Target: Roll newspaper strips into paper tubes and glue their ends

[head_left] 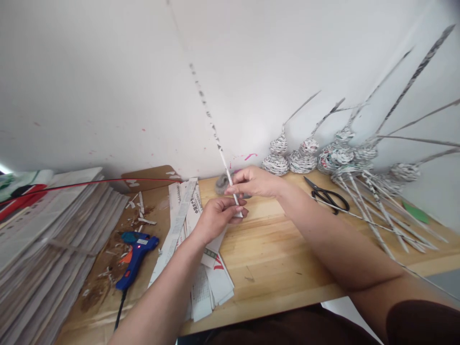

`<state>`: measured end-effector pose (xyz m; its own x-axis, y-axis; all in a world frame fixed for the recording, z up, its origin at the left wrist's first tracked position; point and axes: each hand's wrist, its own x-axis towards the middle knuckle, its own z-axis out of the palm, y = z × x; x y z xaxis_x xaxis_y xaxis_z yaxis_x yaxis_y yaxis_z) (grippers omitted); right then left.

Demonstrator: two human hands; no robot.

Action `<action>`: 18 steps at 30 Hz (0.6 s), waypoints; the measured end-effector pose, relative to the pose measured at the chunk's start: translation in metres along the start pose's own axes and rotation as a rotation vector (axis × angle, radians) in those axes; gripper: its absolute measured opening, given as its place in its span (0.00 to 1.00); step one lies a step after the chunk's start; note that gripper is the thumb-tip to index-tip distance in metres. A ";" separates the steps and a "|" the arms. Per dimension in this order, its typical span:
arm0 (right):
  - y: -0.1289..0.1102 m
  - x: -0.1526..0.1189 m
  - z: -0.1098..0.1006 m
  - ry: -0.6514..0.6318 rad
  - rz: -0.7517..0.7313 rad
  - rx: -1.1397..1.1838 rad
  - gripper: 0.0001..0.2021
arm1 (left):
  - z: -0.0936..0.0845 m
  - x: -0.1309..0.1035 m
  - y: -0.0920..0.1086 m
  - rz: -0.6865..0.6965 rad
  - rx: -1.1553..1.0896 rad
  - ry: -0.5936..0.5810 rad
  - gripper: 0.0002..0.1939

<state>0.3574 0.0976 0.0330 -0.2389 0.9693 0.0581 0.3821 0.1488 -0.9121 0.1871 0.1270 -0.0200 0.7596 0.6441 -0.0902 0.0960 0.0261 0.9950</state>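
Note:
A long thin paper tube (217, 139), white with dark print, slants up and left in front of the wall. Its lower end is pinched between the fingers of my left hand (220, 216). Just above, my right hand (253, 182) is closed on the same tube with thumb and fingertips. Behind the hands sits a grey fuzzy lump (222, 184), partly covered by them. Newspaper strips (181, 215) lie under and beside my left forearm.
A blue glue gun (135, 258) with a lit red light lies left, beside stacked newspapers (53, 249). Black scissors (328, 196), woven paper gourd shapes (275, 164) and loose paper tubes (384, 211) are on the right. A red cord (108, 180) runs along the left back.

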 end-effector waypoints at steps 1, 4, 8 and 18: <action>0.001 0.000 -0.001 0.010 0.008 -0.002 0.19 | 0.000 0.000 0.000 -0.003 0.001 0.001 0.13; 0.003 0.002 -0.001 0.134 0.023 -0.034 0.19 | -0.001 0.000 0.000 -0.012 -0.001 0.010 0.13; 0.004 0.002 -0.002 0.014 -0.007 0.072 0.18 | -0.003 0.000 0.000 0.000 -0.018 -0.008 0.14; 0.006 0.003 -0.001 0.108 -0.037 0.020 0.16 | -0.005 0.001 0.000 0.047 -0.016 -0.020 0.13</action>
<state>0.3601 0.1016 0.0286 -0.1543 0.9788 0.1343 0.3571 0.1820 -0.9162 0.1846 0.1313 -0.0195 0.7757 0.6295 -0.0439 0.0499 0.0082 0.9987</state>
